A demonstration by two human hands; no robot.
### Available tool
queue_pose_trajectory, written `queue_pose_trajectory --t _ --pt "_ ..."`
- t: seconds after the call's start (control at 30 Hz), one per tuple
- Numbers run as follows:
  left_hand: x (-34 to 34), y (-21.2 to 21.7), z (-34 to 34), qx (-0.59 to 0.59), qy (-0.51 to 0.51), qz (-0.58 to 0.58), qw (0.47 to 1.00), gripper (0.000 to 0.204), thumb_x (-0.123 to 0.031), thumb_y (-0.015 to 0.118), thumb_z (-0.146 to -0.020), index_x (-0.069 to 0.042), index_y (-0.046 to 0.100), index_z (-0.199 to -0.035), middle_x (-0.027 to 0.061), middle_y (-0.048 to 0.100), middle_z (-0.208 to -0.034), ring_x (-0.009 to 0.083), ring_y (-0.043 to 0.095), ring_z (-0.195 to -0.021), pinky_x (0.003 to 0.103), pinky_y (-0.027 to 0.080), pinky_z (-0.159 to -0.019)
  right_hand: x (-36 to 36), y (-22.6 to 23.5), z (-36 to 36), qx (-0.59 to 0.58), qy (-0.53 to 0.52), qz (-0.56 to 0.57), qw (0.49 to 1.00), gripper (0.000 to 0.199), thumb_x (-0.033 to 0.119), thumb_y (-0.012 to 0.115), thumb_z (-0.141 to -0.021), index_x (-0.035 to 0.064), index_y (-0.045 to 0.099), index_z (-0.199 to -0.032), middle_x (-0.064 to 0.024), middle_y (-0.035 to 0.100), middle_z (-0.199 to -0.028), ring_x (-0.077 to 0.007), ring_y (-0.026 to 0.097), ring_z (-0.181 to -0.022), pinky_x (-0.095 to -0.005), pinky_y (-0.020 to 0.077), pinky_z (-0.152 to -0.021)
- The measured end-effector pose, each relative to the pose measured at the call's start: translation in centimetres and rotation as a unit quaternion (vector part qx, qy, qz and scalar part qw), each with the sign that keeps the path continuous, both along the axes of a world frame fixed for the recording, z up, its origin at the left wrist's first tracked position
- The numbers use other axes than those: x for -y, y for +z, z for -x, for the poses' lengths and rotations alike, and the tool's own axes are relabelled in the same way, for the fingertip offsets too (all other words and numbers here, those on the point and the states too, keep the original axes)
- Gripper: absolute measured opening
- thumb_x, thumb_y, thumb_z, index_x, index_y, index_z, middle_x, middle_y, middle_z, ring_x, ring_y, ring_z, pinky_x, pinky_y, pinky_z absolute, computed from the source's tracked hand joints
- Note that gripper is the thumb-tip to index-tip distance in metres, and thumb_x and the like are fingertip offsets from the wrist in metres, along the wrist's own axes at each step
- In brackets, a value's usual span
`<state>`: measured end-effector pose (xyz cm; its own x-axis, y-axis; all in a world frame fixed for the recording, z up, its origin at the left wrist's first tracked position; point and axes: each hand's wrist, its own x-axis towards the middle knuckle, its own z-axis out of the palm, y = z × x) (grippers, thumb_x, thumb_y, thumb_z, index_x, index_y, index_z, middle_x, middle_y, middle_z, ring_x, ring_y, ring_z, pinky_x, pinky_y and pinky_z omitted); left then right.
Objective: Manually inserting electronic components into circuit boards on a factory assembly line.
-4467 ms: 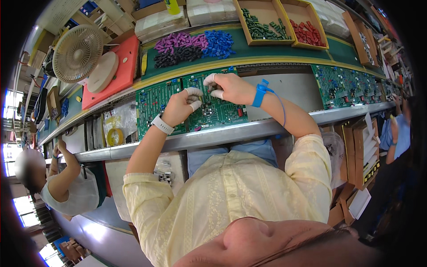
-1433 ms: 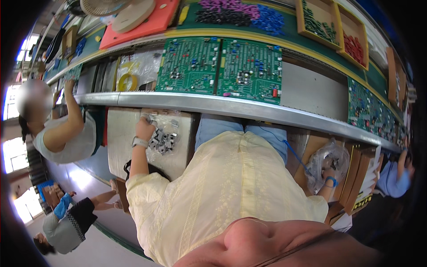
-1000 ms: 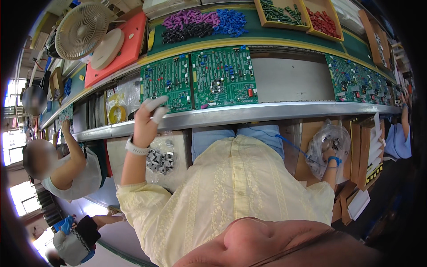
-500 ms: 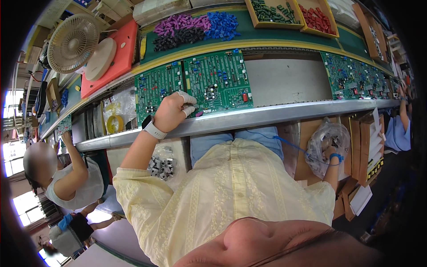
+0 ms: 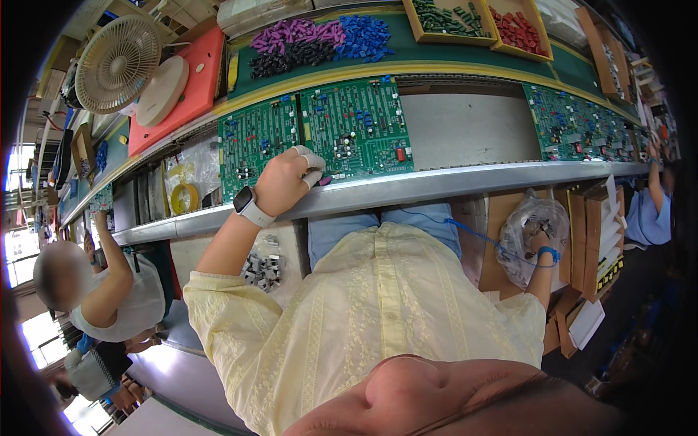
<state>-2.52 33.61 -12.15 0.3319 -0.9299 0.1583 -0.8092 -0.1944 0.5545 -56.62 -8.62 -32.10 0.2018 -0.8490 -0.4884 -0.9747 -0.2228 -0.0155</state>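
My left hand (image 5: 289, 178), with white finger cots on its fingertips and a watch on the wrist, rests at the near edge of a green circuit board (image 5: 378, 116). Its fingers are bent together beside a small purple part (image 5: 325, 180) on that edge; what lies between them is hidden. A second green circuit board (image 5: 251, 134) adjoins on the left, partly behind the hand. Low on the right, my right hand (image 5: 539, 241), a blue band around its wrist, reaches into a clear plastic bag (image 5: 518, 221) of small parts. Its fingers are hidden there.
A metal rail (image 5: 436, 182) runs along the bench front. Beyond lie blue parts (image 5: 363, 38), purple parts (image 5: 291, 36) and boxes of red parts (image 5: 518, 33) and green parts. More boards (image 5: 574, 123) sit to the right. A fan (image 5: 118, 62) stands left; co-workers sit at both sides.
The left hand stays at the board's near edge with a slight shift of its fingers. The right hand has moved slightly within the bag. At left, a co-worker's arm has shifted.
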Motion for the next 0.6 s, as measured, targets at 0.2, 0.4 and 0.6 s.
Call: queue_pose_trajectory --t 0.2,0.4,0.6 --pt "0.0 -0.4 0.1 0.004 0.005 -0.002 1.000 0.016 -0.003 0.064 -0.070 -0.004 0.064 -0.086 0.0114 0.060 -0.085 0.0270 0.059 -0.078 0.033 0.049 -0.068 -0.3 -1.5 1.2 -0.052 -0.027 -0.031 0.998 0.033 0.013 0.049 -0.078 -0.0031 0.054 -0.107 -0.0271 0.060 -0.096 -0.0356 0.062 -0.085 -0.0402 0.0494 -0.075" --pt "-1.0 0.7 -0.6 0.040 -0.009 -0.004 0.999 0.027 -0.010 0.064 -0.073 -0.006 0.064 -0.100 0.0126 0.061 -0.095 0.0267 0.059 -0.080 0.034 0.048 -0.074 -0.8 4.3 -1.4 0.079 -0.166 -0.039 0.982 0.028 0.013 0.051 -0.078 -0.0006 0.056 -0.103 -0.0152 0.063 -0.082 -0.0276 0.062 -0.062 -0.0348 0.0496 -0.060" --pt "-7.2 0.6 -6.0 0.144 0.238 -0.042 0.960 0.051 -0.025 0.060 -0.081 -0.002 0.045 -0.124 0.0239 0.051 -0.118 0.0356 0.053 -0.103 0.040 0.042 -0.086 -4.5 17.4 -10.1 0.510 -0.030 -0.216 0.832 0.028 0.012 0.060 -0.076 0.0033 0.058 -0.103 -0.0023 0.061 -0.092 -0.0145 0.057 -0.082 -0.0272 0.0447 -0.073"
